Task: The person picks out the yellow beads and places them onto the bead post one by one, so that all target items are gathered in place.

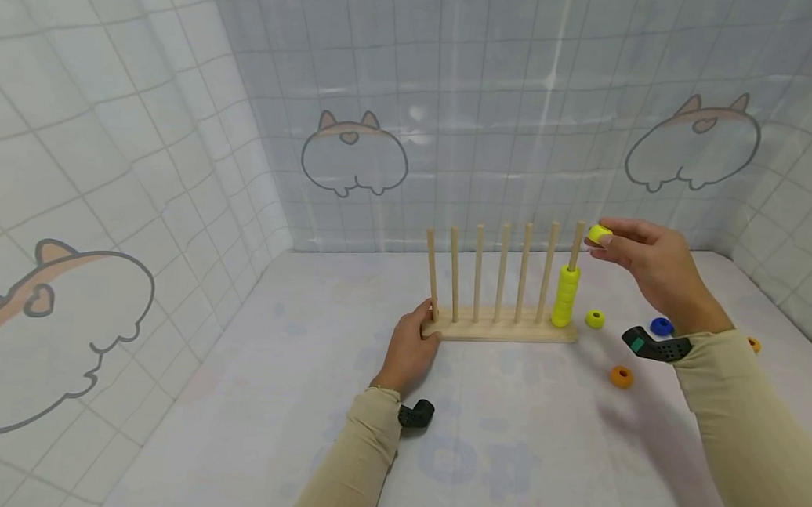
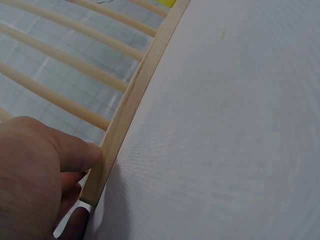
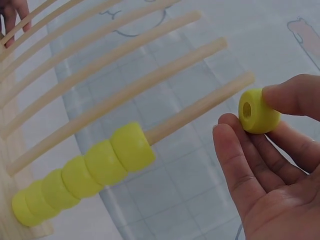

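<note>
A wooden rack with a row of upright pegs has its flat base [image 1: 499,331] on the table. Several yellow beads [image 1: 566,296] are stacked on its rightmost peg [image 3: 200,107], whose upper part is bare. My left hand [image 1: 411,348] grips the left end of the base, with the thumb on its front edge in the left wrist view. Beside the tip of the rightmost peg, my right hand [image 1: 656,263] pinches a yellow bead [image 3: 259,111] between thumb and fingers. The bead's hole shows on the side toward the peg, and the bead is off the peg.
Right of the rack lie a loose yellow bead [image 1: 595,319], an orange bead [image 1: 621,377] and a blue bead [image 1: 662,326]. Another orange bead [image 1: 754,345] shows behind the right forearm. A tile-patterned sheet [image 1: 457,131] hangs behind the table and along both sides.
</note>
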Demonstrator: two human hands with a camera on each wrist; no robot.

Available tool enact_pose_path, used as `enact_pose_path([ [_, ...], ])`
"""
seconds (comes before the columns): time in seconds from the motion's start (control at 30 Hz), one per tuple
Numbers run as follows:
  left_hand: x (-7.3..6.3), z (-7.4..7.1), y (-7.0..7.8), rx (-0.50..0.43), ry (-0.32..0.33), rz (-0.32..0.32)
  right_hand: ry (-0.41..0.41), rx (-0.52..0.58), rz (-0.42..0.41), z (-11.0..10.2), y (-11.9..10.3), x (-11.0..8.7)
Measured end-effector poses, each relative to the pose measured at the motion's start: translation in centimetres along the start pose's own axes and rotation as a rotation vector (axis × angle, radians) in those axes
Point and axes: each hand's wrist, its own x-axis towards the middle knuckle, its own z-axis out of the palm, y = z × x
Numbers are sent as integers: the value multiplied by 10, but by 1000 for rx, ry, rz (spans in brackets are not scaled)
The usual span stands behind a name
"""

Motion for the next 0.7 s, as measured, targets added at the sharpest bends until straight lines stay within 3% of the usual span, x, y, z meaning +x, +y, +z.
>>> enact_pose_path([
  [0.2, 1, 1, -1, 0, 2, 8, 11, 117, -29, 2, -5, 3],
  [0.43, 1, 0, 0, -2, 11, 32, 4, 330, -85, 2, -8, 9],
  [0.7, 1, 0, -1, 0, 7, 23, -8, 361, -125, 3, -10, 11],
])
